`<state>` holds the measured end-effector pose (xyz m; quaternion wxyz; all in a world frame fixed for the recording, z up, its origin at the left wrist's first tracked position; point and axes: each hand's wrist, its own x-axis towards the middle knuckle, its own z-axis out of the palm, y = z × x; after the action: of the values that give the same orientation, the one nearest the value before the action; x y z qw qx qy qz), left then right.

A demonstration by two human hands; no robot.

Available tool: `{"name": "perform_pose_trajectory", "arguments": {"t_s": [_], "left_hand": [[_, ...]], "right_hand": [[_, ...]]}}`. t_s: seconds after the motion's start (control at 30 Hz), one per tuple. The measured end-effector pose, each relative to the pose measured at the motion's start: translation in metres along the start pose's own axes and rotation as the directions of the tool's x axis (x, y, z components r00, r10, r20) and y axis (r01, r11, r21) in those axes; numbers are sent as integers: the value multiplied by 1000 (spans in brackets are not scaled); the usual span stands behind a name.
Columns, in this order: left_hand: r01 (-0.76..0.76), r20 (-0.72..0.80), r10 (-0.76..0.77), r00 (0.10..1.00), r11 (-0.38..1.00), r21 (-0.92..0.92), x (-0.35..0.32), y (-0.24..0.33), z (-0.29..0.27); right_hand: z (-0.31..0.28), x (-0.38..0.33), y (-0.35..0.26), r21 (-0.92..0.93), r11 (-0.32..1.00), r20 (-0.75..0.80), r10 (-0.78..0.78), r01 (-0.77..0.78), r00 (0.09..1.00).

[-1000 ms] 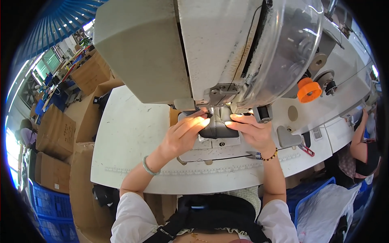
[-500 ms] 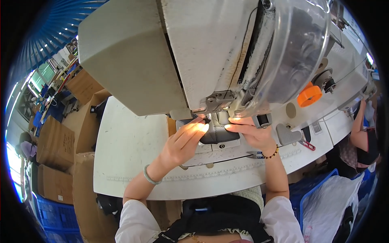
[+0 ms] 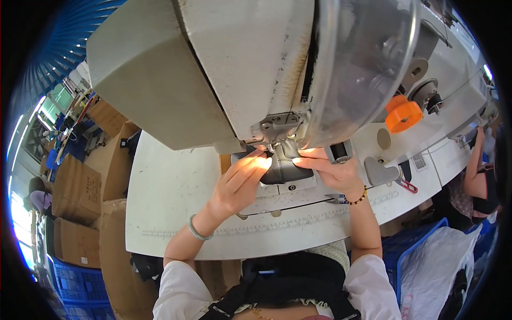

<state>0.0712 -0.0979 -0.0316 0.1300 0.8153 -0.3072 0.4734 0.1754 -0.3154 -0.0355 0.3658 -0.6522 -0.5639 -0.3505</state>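
Observation:
A dark grey, leather-like stitched piece (image 3: 290, 173) lies on the bed of a sewing machine (image 3: 240, 69), beneath its presser foot (image 3: 273, 147). My left hand (image 3: 233, 188) presses on the left side of the piece, its fingers held together and thumb alongside. From the right, my right hand (image 3: 338, 173) grips the piece's other edge between thumb and fingers. Both sets of fingertips are close to the foot, under a bright lamp glow. The needle's point is too small to make out.
A ruler strip (image 3: 256, 224) runs along the table's front. Near my right wrist lies a small metal-tipped tool (image 3: 337, 199); farther right is a red-handled cutter (image 3: 408, 185). Cardboard boxes (image 3: 77, 186) stand left, a blue crate (image 3: 394, 256) right. Another person's arm (image 3: 474, 165) shows far right.
The whole view has shifted slightly, so the machine head appears farther left. Both hands stay on the grey piece, with only small finger movement.

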Motion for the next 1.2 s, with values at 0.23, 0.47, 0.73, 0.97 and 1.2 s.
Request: {"name": "perform_pose_trajectory", "arguments": {"t_s": [0.23, 0.47, 0.73, 0.97, 1.2], "left_hand": [[-45, 34, 42, 999, 995, 91, 2, 3, -1], [8, 4, -8, 1000, 999, 41, -1, 0, 1], [44, 21, -45, 999, 999, 29, -5, -5, 1], [67, 20, -66, 998, 997, -26, -4, -9, 3], [-16, -3, 16, 1000, 1000, -13, -8, -4, 6]], "right_hand": [[-1, 2, 1, 73, 996, 10, 46, -47, 999], [3, 0, 4, 86, 996, 2, 24, -24, 1000], [4, -1, 2, 65, 997, -23, 32, -30, 999], [5, 0, 1, 58, 996, -5, 63, -62, 998], [7, 2, 7, 139, 987, -48, 93, -85, 995]]}}
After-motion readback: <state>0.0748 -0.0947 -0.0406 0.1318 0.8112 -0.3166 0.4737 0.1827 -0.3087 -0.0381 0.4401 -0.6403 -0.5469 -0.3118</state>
